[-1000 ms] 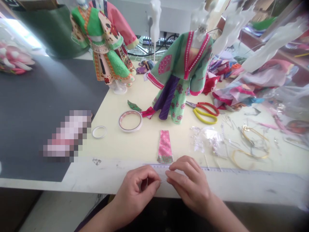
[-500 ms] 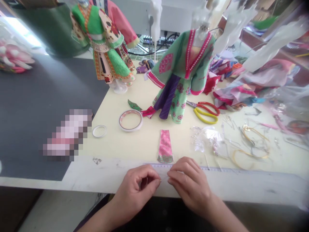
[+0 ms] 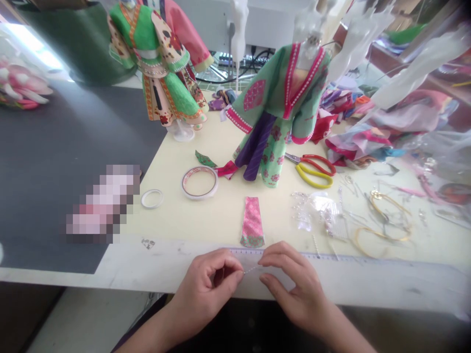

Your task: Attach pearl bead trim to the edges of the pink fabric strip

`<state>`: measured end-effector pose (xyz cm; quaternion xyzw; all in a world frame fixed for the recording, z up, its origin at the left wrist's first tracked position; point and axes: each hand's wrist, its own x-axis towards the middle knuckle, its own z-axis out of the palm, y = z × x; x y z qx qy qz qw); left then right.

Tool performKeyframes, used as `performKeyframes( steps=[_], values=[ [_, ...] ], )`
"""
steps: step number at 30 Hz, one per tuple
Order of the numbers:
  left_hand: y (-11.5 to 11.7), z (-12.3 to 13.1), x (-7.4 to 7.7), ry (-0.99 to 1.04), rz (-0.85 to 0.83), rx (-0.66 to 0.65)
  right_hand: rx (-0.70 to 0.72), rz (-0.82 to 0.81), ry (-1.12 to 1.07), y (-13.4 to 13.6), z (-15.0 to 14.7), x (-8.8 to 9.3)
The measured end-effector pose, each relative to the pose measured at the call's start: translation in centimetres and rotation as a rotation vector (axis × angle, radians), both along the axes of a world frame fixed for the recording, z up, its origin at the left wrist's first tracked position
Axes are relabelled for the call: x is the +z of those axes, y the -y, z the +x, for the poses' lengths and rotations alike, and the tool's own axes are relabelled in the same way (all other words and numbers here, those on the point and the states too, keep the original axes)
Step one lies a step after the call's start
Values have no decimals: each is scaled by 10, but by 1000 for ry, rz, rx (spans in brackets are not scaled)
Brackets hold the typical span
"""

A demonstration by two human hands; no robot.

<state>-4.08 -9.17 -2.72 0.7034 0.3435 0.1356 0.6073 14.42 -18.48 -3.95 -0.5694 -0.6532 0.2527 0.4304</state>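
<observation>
A thin strand of white beads (image 3: 250, 270) is seen between pale fingers. The doll robe (image 3: 257, 103) is coloured mint green, with pink borders, and its skirt (image 3: 274, 164) is printed with pink flowers. A pink fabric strip (image 3: 252, 220) is patterned with small diamonds. The scissors handles (image 3: 312, 171) are coloured red and yellow.

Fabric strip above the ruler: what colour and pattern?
The fabric strip is pink with a lattice pattern, green floral at its lower end; head view.

Left hand (image 3: 204, 287) pinched (right hand (image 3: 294, 289) relaxed)
</observation>
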Motion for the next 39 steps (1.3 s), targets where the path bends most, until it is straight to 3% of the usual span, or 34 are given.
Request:
performKeyframes(
  steps=[10,16,25,33,39],
  values=[
    [1,0,-1,3,16,-7,-57,-1,-15,-1,-3,-2],
    [1,0,1,0,8,-7,34,138,139,-7,-2,-1],
    [0,-1,-1,2,-5,-12,56,169,161,-10,-2,-3],
    [0,1,-1,0,-3,-3,73,83,158,-8,-3,-1],
    [-1,1,0,19,20,22,22,-2,22,-6,-7,-1]
  ],
)
